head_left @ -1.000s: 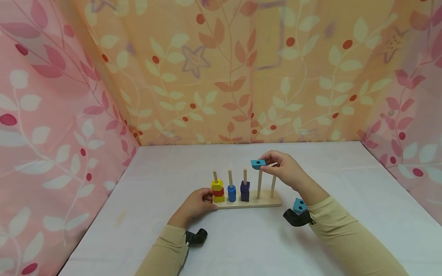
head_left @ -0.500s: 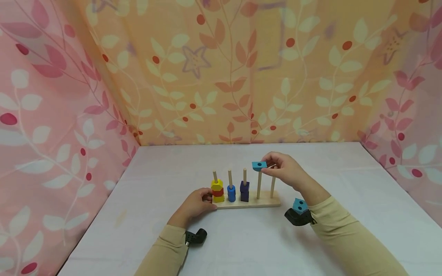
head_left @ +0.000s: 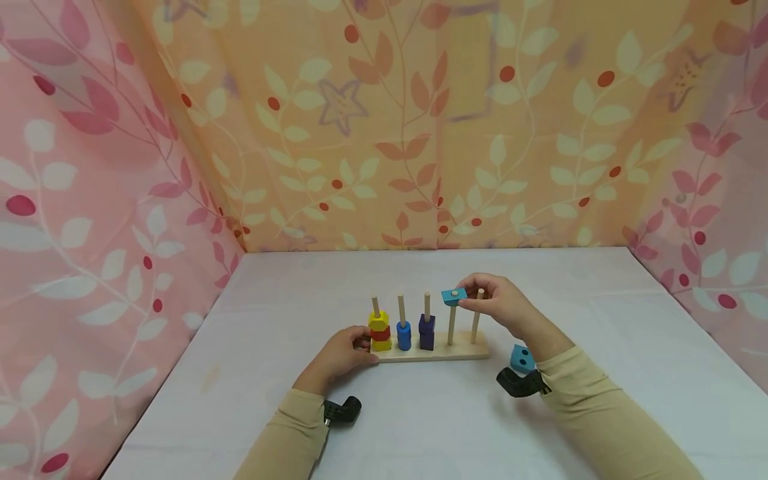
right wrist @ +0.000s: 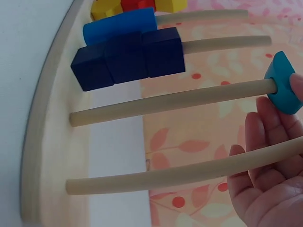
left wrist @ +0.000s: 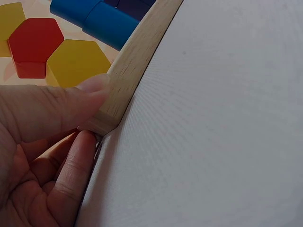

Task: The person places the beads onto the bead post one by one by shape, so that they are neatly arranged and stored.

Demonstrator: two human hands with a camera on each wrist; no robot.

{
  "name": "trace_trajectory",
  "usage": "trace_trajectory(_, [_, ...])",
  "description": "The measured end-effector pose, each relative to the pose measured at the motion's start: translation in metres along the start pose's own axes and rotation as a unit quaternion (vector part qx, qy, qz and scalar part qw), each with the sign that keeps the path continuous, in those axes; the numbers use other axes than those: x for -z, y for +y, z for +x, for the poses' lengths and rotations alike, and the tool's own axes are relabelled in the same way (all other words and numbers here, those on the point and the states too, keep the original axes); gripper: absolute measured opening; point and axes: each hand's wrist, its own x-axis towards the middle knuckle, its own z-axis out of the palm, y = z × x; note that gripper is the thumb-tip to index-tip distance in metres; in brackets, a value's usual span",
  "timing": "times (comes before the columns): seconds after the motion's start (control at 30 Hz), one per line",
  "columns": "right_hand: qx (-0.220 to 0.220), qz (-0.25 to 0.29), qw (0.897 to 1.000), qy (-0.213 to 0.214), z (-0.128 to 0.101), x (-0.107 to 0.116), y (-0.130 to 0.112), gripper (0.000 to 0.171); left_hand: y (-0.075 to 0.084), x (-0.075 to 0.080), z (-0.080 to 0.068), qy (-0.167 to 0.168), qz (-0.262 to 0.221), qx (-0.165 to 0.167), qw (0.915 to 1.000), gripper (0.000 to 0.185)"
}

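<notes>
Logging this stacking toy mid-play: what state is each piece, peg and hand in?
Light blue wooden block: threaded on fourth peg's top, pinched by right hand.
Fifth wooden peg: bare.
Wooden base: flat, gripped by left hand.
Second light blue block: loose on table.

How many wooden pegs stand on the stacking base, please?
5, in one row on the base: first peg, second peg, third peg, fourth peg carrying the light blue block, and fifth peg.

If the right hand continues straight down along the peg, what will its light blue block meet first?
Probably only the bare peg until the wooden base; the right hand holds the light blue block at the peg's top, and nothing else sits on that peg.
</notes>
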Motion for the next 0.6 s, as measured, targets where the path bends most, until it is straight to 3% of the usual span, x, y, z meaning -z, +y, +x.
trace_trajectory(0.23, [-0.007,0.038,0.999,-0.014,-0.001,-0.003,0.021,0.03,0.001,0.0,-0.001,0.001,0.001,-0.004,1.0,0.047])
trace_trajectory(0.43, [-0.036,0.017,0.999,-0.026,-0.004,-0.009,0.035,0.032,0.003,0.001,0.0,-0.002,0.004,0.002,1.0,0.046])
trace_trajectory(0.6, [-0.037,-0.001,0.997,-0.065,-0.004,-0.011,0.048,0.029,0.003,0.0,-0.001,-0.003,-0.001,0.006,1.0,0.046])
